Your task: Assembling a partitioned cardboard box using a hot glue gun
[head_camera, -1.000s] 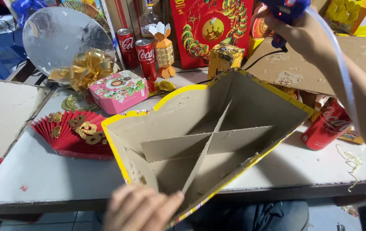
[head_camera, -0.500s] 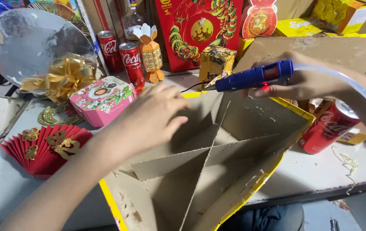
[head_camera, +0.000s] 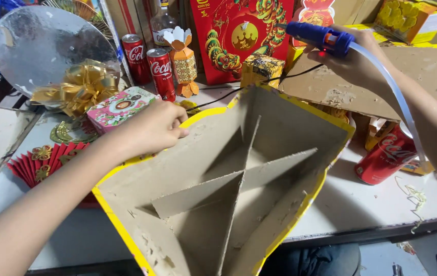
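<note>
The left hand [head_camera: 149, 128] reaches in from seven o'clock, forearm bare, fingers curled and pressed down. The right hand [head_camera: 356, 59] is raised at one o'clock, fingers clenched, its forearm running to four o'clock.
</note>
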